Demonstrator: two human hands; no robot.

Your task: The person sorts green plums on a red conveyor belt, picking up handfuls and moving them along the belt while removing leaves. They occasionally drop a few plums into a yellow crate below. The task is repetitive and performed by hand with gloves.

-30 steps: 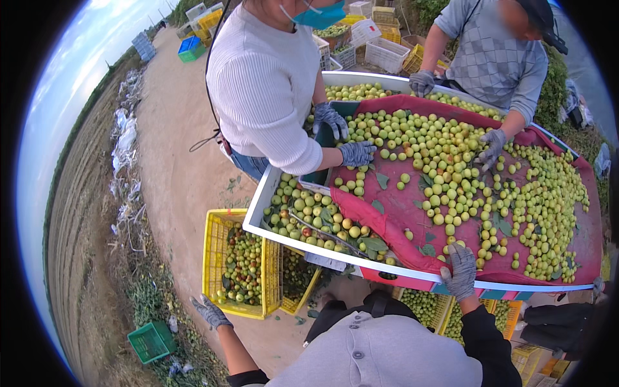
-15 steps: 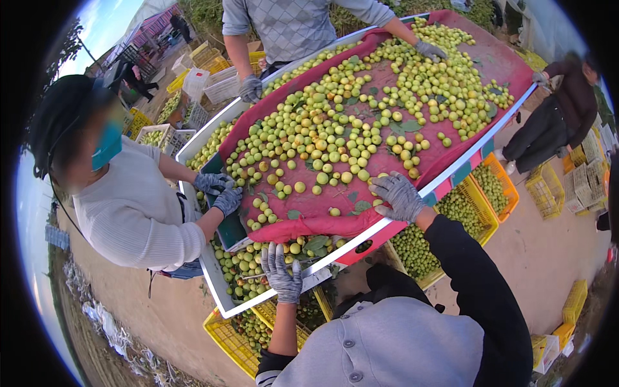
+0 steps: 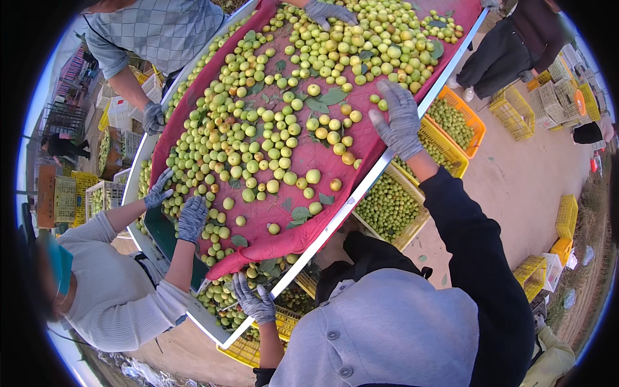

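Observation:
A long sorting table lined with red cloth (image 3: pixel 332 169) carries a heap of small round green fruit (image 3: pixel 258 138), some blushed brown, with loose leaves (image 3: pixel 325 99) among them. Over the table's right edge reaches my right hand (image 3: pixel 401 121) in a grey striped glove. Its fingers are stretched out near a couple of stray fruit, and it holds nothing. My left hand (image 3: pixel 253 300), gloved alike, lies at the white rim (image 3: pixel 309 251) of the table's near end, fingers spread. Beside it, more fruit lie in the trough below the cloth's rolled edge.
At the left, a co-worker's gloved hands (image 3: pixel 192 219) touch the fruit; another co-worker's glove (image 3: pixel 330 13) rests on the far heap. Filled yellow crates (image 3: pixel 412 238) and an orange crate (image 3: pixel 476 134) stand under the right side. A person in dark clothes (image 3: pixel 509 39) stands at the far right.
The view has turned and shifted. My right hand has moved farther up along the table's right edge. The left co-worker's hands, formerly together, are now apart over the fruit.

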